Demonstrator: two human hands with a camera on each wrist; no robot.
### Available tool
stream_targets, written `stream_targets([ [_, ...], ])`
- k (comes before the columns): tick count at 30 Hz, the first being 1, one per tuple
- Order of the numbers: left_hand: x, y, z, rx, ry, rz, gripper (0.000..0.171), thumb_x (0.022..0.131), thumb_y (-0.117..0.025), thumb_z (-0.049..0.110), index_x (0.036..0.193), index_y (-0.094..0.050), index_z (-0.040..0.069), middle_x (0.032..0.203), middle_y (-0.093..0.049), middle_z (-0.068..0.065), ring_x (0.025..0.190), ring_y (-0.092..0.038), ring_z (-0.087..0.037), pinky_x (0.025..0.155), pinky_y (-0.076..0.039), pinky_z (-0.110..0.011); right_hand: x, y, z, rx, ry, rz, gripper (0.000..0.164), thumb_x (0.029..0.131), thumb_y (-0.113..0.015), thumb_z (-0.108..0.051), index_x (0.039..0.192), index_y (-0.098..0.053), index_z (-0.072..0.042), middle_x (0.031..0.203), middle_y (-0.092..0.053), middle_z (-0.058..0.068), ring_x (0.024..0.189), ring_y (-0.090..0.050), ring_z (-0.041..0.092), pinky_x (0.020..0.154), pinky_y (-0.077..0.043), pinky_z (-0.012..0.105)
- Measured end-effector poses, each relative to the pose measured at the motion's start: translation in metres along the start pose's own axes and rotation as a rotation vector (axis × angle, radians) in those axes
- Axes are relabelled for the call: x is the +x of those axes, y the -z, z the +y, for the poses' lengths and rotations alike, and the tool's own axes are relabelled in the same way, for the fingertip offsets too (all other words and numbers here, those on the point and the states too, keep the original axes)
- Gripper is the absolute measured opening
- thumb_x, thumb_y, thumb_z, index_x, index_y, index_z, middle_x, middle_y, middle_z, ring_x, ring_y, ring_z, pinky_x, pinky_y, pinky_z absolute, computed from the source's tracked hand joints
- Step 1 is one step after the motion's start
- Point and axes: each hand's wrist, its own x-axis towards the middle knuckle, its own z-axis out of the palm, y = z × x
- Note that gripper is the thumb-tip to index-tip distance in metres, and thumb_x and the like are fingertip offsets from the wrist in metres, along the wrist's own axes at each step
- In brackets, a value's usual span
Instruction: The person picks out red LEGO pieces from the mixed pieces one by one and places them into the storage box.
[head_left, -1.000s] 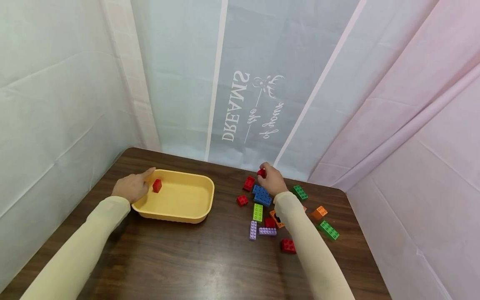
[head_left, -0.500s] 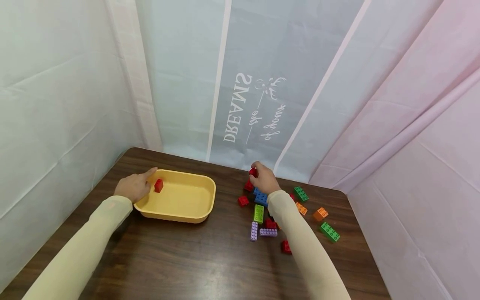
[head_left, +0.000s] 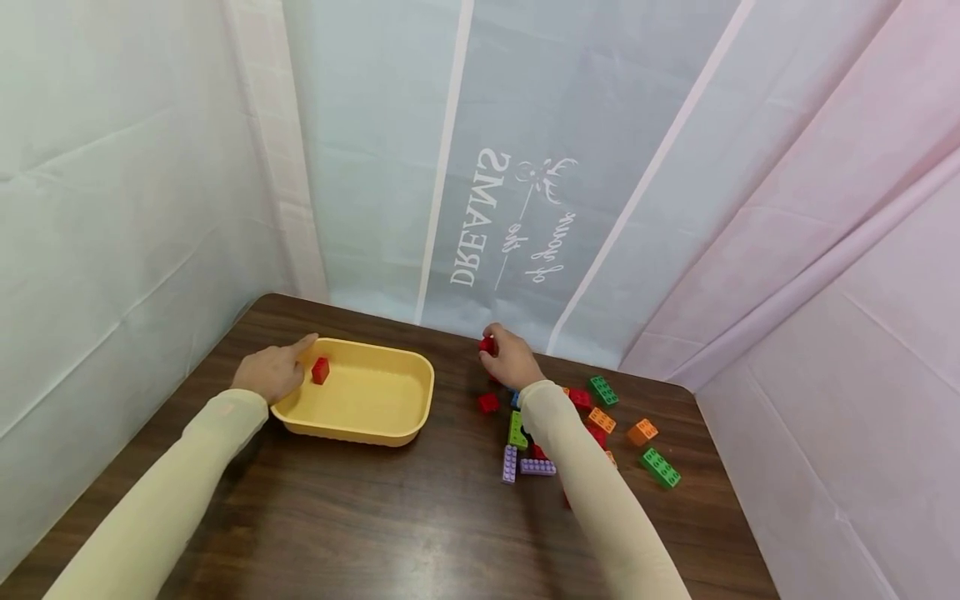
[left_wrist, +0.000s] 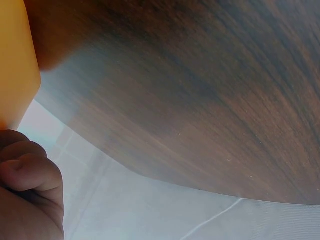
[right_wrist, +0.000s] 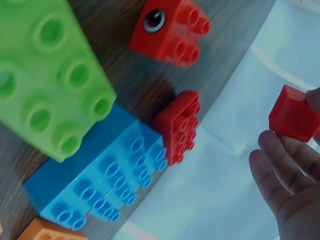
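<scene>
In the head view, my left hand [head_left: 270, 374] holds the left rim of a yellow tray [head_left: 381, 433]. Its index finger points along the back corner, and curled fingers [left_wrist: 30, 170] show beside the tray wall in the left wrist view. One red toy brick [head_left: 320, 371] stands inside the tray near this hand. My right hand [head_left: 513, 358] pinches another red toy brick [right_wrist: 295, 115], held above the far edge of the table. Under and near it are a blue brick [right_wrist: 100, 170], a flat red brick [right_wrist: 179, 127], a lime-green brick [right_wrist: 55, 75] and a red brick with an eye print [right_wrist: 167, 32].
Purple bricks [head_left: 537, 467], orange bricks [head_left: 642, 431] and green bricks [head_left: 661, 468] lie scattered at the right of the brown table [head_left: 360, 517]. My right forearm covers part of the pile. Printed cloth [head_left: 375, 167] hangs right behind the table's back edge.
My right hand has moved left with the red brick, across the far end of the pile. The left hand stays on the tray; the view has shifted slightly.
</scene>
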Motion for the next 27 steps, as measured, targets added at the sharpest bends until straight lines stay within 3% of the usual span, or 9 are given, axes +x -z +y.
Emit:
stream_targets([
  [8, 0.0, 0.0, 0.001, -0.008, 0.014, 0.001, 0.061, 0.096, -0.043, 0.013, 0.157, -0.036, 0.009, 0.055, -0.043, -0.004, 0.047, -0.036, -0.018, 0.044, -0.037, -0.033, 0.008, -0.01, -0.016, -0.026, 0.052, -0.005, 0.035, 0.093, -0.07, -0.02, 0.124, -0.06, -0.006, 0.082, -0.058, 0.0, 0.07, -0.055, 0.019, 0.067, -0.049, 0.037],
  [27, 0.0, -0.007, -0.002, -0.001, 0.008, 0.029, 0.061, 0.097, -0.044, 0.015, 0.157, -0.037, 0.011, 0.055, -0.043, -0.004, 0.046, -0.037, -0.019, 0.044, -0.037, -0.034, 0.024, -0.031, -0.064, 0.002, 0.125, -0.078, 0.03, 0.096, -0.068, -0.022, 0.122, -0.058, -0.011, 0.09, -0.059, -0.003, 0.076, -0.056, 0.016, 0.07, -0.049, 0.034],
])
